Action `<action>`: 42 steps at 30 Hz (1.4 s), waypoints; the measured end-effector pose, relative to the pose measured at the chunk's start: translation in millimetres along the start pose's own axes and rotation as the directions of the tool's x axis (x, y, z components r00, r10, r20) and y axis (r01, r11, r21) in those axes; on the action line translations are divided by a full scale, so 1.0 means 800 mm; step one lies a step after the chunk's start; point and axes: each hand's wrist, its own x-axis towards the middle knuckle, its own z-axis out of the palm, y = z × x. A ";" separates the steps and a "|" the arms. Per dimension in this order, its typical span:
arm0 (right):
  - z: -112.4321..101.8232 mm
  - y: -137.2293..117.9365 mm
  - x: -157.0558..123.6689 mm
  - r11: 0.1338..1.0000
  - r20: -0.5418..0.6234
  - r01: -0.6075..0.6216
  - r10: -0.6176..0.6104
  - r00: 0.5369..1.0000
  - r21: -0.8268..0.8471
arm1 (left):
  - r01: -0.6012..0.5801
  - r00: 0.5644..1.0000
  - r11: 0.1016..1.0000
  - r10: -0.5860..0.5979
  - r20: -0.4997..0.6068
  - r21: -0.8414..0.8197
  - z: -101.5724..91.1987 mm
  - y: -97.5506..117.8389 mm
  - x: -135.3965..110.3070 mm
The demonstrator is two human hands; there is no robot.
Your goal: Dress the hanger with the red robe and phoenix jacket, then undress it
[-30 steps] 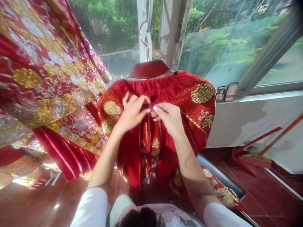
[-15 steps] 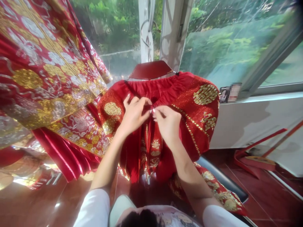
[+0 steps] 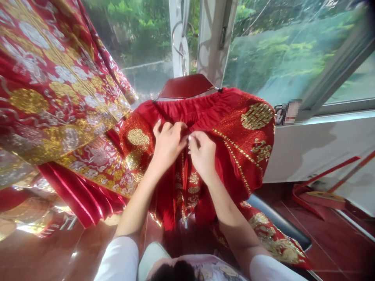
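A red skirt (image 3: 246,132) with gold sequin motifs and a gathered waistband hangs from a red clip hanger (image 3: 187,86) in front of me. Both my hands meet at the middle, just below the waistband. Bent at the knuckles, my left hand (image 3: 171,138) grips the fabric there, its fingertips partly hidden. My right hand (image 3: 202,150) pinches with thumb and forefinger at the same spot, touching or nearly touching the left. Thin red ties (image 3: 185,168) trail down from between the hands. The exact bit in the pinch is too small to see.
Another red garment (image 3: 67,82), embroidered in gold and silver, hangs close on the left. Behind are window panes (image 3: 278,58) and a white wall (image 3: 310,152). A red dustpan (image 3: 322,197) stands on the tiled floor at right, near a dark padded seat (image 3: 281,222).
My hands stay at the same spot on the waistband. The left fingers have curled in further, and the right hand has turned and shifted slightly left. The view has moved a little.
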 end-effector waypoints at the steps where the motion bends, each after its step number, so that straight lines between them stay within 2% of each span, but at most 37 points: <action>1: 0.000 0.002 -0.002 0.999 0.001 -0.011 0.011 1.000 0.040 | 0.004 1.000 1.000 -0.004 -0.012 -0.004 0.002 0.000 -0.001; 4: 0.000 0.010 -0.015 0.990 0.028 -0.053 0.050 0.998 0.132 | -0.029 0.997 0.996 0.022 -0.075 -0.087 0.006 -0.001 -0.010; 6: 0.004 0.016 -0.027 0.989 0.068 -0.075 0.067 0.995 0.127 | -0.079 0.989 0.981 0.056 -0.136 -0.175 0.009 -0.003 -0.020; 8: 0.011 0.024 -0.036 0.996 0.073 -0.061 0.057 0.996 0.058 | -0.091 0.975 0.970 0.040 -0.219 -0.224 0.011 -0.005 -0.030; 11: 0.023 0.036 -0.039 0.984 0.015 0.038 -0.036 0.999 -0.172 | -0.006 0.941 0.975 -0.070 -0.330 -0.224 0.014 -0.007 -0.041; 14: 0.023 0.044 -0.036 0.929 0.081 0.124 -0.102 0.992 -0.350 | 0.021 0.937 0.973 -0.099 -0.334 -0.229 0.014 -0.010 -0.045; 17: 0.014 0.048 -0.038 0.909 0.154 0.150 -0.097 0.983 -0.389 | 0.018 0.940 0.977 -0.090 -0.329 -0.214 0.014 -0.012 -0.047; 20: 0.008 0.047 -0.042 0.904 0.150 0.161 -0.110 0.983 -0.396 | 0.044 0.942 0.984 -0.099 -0.320 -0.174 0.015 -0.011 -0.050; 24: 0.020 0.044 -0.042 0.880 0.069 0.156 -0.140 0.988 -0.448 | 0.056 0.934 0.976 -0.126 -0.336 -0.211 0.020 -0.010 -0.053; 26: 0.026 0.045 -0.043 0.831 0.101 0.157 -0.122 0.987 -0.533 | 0.044 0.927 0.966 -0.134 -0.350 -0.254 0.022 -0.011 -0.053; 28: 0.026 0.049 -0.050 0.795 0.181 0.194 -0.108 0.978 -0.574 | 0.024 0.924 0.958 -0.129 -0.359 -0.285 0.022 -0.014 -0.052; 30: 0.015 0.056 -0.065 0.799 0.251 0.254 -0.133 0.959 -0.544 | 0.021 0.929 0.958 -0.124 -0.349 -0.285 0.020 -0.018 -0.051; 33: -0.008 0.066 -0.087 0.831 0.263 0.292 -0.183 0.947 -0.473 | 0.020 0.952 0.975 -0.087 -0.294 -0.222 0.014 -0.023 -0.047; 38: -0.026 0.066 -0.091 0.907 0.307 0.231 -0.121 0.944 -0.353 | -0.011 0.954 1.000 0.005 -0.301 -0.019 0.006 -0.013 -0.038; 42: -0.028 0.054 -0.093 0.942 0.314 0.200 -0.110 0.943 -0.270 | 0.098 0.959 0.988 -0.062 -0.278 0.117 0.008 0.007 -0.042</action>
